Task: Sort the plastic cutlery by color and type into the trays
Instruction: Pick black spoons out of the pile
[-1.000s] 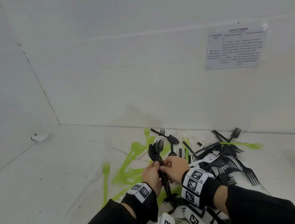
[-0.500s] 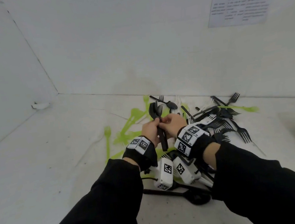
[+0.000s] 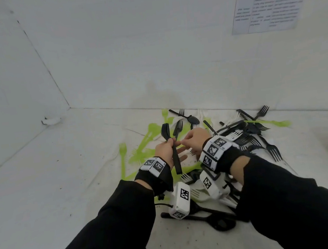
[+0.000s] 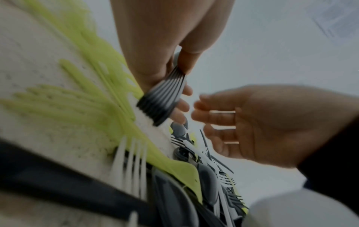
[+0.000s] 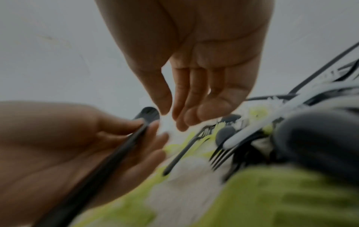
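Sleeves: two black sleeves [image 3: 117, 221] come in from below, each wrist with a band of white marker blocks [image 3: 153, 166].
Near cutlery: a black spoon [image 3: 221, 223] lies under the wrists, nearest to the person.
Left hand: the left hand [image 3: 165, 150] pinches a stack of black cutlery [image 3: 173, 154] between thumb and forefinger; the other fingers are spread out loosely. The handles hang down below the hand, the heads stand up above it.
Right hand: the right hand [image 3: 196, 139] is just beside the left one, apart from the stack, fingers relaxed and holding nothing.
Green cutlery: green forks [image 3: 141, 147] lie on the white table [image 3: 42, 179], to the left of the left hand and beyond it.
Mixed pile: black and white forks [image 3: 248, 133] lie crossed over each other to the right of the right hand.
Far: a printed sheet [image 3: 270, 3] is on the wall well beyond the hands.
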A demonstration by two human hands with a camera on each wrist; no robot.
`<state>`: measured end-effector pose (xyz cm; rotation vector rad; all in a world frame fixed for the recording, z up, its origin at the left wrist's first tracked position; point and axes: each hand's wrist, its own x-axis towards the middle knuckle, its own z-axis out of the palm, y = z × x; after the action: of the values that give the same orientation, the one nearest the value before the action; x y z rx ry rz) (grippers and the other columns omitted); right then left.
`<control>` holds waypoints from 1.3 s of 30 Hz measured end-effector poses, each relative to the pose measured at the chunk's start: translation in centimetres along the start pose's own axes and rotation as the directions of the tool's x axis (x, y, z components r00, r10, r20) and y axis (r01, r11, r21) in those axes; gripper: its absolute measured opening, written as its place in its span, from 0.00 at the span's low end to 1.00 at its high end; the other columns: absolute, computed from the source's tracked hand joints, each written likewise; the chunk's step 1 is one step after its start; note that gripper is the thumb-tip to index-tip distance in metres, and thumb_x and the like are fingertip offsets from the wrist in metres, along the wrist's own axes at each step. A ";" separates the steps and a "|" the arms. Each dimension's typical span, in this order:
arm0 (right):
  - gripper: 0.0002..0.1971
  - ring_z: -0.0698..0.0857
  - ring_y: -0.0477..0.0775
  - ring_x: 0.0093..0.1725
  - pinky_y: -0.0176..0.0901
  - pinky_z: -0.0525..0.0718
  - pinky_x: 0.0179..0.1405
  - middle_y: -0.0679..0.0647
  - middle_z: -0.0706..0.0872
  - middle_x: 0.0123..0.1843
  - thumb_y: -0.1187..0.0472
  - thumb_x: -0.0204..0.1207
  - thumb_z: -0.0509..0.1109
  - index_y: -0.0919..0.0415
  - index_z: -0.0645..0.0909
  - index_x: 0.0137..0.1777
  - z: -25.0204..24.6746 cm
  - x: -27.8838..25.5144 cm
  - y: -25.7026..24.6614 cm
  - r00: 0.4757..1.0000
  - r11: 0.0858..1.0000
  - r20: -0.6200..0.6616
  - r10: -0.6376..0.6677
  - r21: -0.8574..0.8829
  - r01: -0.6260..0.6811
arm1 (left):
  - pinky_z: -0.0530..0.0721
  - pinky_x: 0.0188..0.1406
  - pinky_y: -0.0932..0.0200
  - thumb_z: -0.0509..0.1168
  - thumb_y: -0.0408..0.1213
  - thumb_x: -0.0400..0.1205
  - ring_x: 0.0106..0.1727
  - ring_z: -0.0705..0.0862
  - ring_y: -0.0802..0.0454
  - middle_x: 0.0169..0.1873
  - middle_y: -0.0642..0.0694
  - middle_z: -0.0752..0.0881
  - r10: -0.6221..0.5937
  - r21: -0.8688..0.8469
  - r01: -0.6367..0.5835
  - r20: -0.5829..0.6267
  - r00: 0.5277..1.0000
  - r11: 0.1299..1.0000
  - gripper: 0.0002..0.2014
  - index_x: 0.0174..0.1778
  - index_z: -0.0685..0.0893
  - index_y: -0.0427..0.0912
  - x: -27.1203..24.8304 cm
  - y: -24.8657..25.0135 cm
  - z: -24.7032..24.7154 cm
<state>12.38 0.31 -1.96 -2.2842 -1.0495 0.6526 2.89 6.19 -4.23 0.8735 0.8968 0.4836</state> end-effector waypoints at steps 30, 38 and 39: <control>0.15 0.79 0.44 0.49 0.30 0.72 0.47 0.50 0.87 0.50 0.58 0.71 0.76 0.59 0.85 0.57 -8.4 12.2 0.8 0.953 0.919 0.169 -0.250 -0.267 0.288 | 0.71 0.19 0.67 0.54 0.33 0.86 0.23 0.69 0.53 0.27 0.45 0.75 -0.004 -0.007 0.004 -0.085 0.996 1.000 0.12 0.38 0.76 0.39 4.7 1.1 0.3; 0.08 0.80 0.40 0.30 0.28 0.78 0.34 0.51 0.86 0.35 0.61 0.75 0.71 0.64 0.85 0.52 -7.1 13.4 1.8 0.955 0.958 0.190 -0.228 -0.132 0.254 | 0.73 0.17 0.66 0.55 0.32 0.86 0.20 0.71 0.53 0.27 0.45 0.76 0.016 -0.019 -0.018 -0.107 0.994 1.000 0.11 0.39 0.77 0.38 4.9 0.8 0.2; 0.10 0.81 0.45 0.30 0.26 0.78 0.28 0.55 0.86 0.36 0.62 0.78 0.68 0.66 0.84 0.54 -6.8 13.8 1.9 0.973 0.969 0.065 -0.220 -0.101 0.226 | 0.73 0.17 0.67 0.55 0.32 0.86 0.19 0.71 0.53 0.27 0.44 0.76 0.017 -0.024 -0.019 -0.108 0.994 1.000 0.11 0.39 0.77 0.38 4.9 0.8 0.2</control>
<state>25.58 8.33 -0.94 -2.2041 -1.3742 0.5787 5.74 9.92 -5.82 0.8396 0.9801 0.5604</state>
